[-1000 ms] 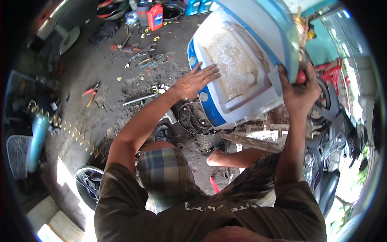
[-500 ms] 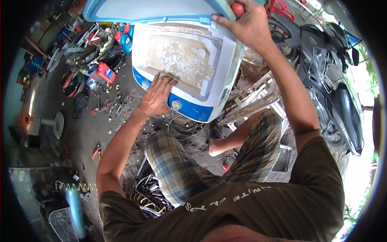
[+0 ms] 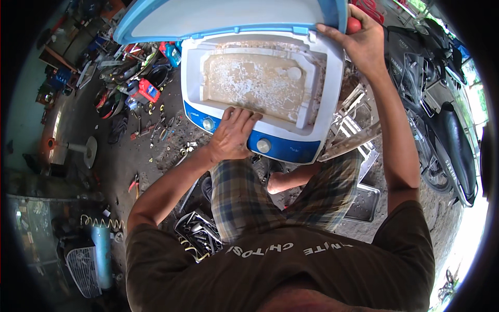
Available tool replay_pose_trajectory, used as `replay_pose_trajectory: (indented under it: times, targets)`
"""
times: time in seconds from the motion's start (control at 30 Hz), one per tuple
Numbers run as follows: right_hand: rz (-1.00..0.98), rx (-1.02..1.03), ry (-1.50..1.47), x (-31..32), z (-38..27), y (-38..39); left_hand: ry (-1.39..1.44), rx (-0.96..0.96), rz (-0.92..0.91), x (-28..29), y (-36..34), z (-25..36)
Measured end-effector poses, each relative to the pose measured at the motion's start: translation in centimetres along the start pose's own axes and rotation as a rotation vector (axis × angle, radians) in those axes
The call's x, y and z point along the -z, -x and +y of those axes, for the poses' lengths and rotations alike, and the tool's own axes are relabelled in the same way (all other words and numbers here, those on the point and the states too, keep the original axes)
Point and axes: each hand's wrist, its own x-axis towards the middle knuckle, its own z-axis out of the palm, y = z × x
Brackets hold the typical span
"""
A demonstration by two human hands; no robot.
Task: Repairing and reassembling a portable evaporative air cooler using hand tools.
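Note:
A white appliance housing (image 3: 330, 78) with a blue front panel and two round silver knobs is held up before me, tilted toward me. Its shallow inside is stained brown with flaky white patches. Along the far edge a blue-rimmed lid (image 3: 234, 18) stands raised. My left hand (image 3: 234, 132) is closed over the front rim between the knobs, fingertips inside. At the lid's right corner my right hand (image 3: 364, 44) grips the rim, thumb on the near side. A red rounded thing (image 3: 354, 25) shows between its thumb and fingers; the rest of it is hidden.
Below the housing are my knees and pale plastic parts (image 3: 358, 122). A box of tools (image 3: 200, 234) lies by my left leg, a metal tray (image 3: 364, 203) to the right. Scattered parts and a red bottle (image 3: 148, 91) cover the left floor; a motorcycle (image 3: 452, 140) stands right.
Both hands have moved right with the housing, which now tips more toward me and shows more of its front panel and inside. The lid has shifted right with it. Both grips stay.

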Motion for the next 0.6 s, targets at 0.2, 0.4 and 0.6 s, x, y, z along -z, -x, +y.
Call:
replay_pose_trajectory:
  times: [0.2, 0.4, 0.6]
  targets:
    - [0.11, -0.216, 0.042, 1.7, 3.7, 0.4, 0.02, 0.064, 0.014, -0.1, -1.1, 2.5]
    - [0.117, -0.291, -0.1, 2.7, 6.3, 1.4, -0.005, 0.09, 0.074, -1.5, -0.9, 3.4]
    - [-0.073, 0.07, 0.226, 5.4, 7.2, 3.8, -0.014, 0.095, 0.118, -3.0, -0.9, 4.1]
